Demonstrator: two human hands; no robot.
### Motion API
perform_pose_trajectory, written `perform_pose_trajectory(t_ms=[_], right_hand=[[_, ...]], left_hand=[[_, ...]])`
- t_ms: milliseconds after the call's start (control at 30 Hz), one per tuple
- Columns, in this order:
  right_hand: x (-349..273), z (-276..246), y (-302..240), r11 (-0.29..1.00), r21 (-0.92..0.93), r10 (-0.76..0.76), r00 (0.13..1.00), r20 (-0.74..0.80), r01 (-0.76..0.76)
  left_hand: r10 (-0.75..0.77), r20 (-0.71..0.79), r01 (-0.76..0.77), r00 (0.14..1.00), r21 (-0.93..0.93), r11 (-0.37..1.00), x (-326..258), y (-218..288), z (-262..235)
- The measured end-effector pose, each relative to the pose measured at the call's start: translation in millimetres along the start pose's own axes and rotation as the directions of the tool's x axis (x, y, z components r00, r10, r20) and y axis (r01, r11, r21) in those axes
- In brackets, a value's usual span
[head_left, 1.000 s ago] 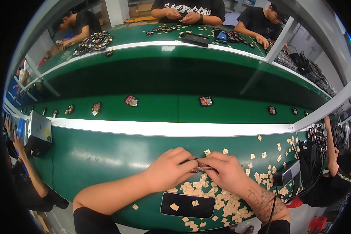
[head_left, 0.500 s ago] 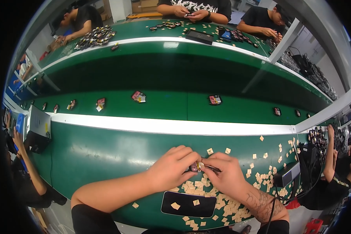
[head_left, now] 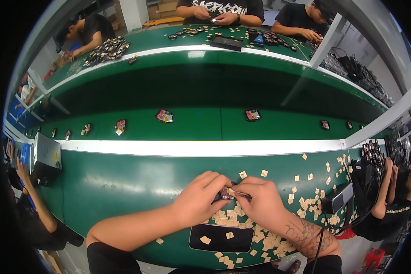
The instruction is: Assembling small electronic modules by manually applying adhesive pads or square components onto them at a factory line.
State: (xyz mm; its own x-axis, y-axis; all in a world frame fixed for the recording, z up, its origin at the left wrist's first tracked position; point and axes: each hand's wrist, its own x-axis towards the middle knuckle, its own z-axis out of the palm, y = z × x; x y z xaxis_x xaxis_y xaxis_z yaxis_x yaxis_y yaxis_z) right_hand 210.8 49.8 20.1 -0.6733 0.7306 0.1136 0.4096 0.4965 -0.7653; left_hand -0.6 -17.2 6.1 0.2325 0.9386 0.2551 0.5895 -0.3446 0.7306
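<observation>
Two hands [head_left: 230,201] pinching one small dark part [head_left: 225,193], one black mat [head_left: 242,238]

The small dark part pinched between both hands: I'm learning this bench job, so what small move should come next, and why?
Probably press the tweezers' tip down on the small dark part. The left hand pinches it just above the green table, the right hand holds thin tweezers whose tip meets it, and loose tan squares lie below. Whether a square already sits on it is too small to tell.
</observation>
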Motion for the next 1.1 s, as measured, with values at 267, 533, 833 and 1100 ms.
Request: perform_pose_trajectory(t_ms=[267, 533, 833, 1100], right_hand=[[7.0, 0.1, 7.1, 0.993, 0.053, -0.088, 0.974, -0.208, 0.101], [1.2, -17.8, 7.4, 0.918, 0.359, 0.136, 0.984, 0.111, -0.168], [5.9, -12.7, 12.4, 0.992, 0.021, -0.112, 0.949, -0.294, 0.124], [3.6, -21.8, 24.7, 0.992, 0.005, -0.119, 0.971, -0.206, 0.123]], left_hand=[[0.023, -0.028, -0.022, 0.999, 0.049, 0.999, -1.3, 4.8, 1.3], [-0.114, -0.029, 0.106, 0.993, -0.210, 0.972, 0.1, 16.7, 0.8], [-0.205, -0.186, 0.207, 0.961, -0.006, 0.978, 62.3, -16.4, -14.8], [-0.095, -0.285, 0.249, 0.954, 0.576, 0.779, 83.8, -71.7, -67.8]])
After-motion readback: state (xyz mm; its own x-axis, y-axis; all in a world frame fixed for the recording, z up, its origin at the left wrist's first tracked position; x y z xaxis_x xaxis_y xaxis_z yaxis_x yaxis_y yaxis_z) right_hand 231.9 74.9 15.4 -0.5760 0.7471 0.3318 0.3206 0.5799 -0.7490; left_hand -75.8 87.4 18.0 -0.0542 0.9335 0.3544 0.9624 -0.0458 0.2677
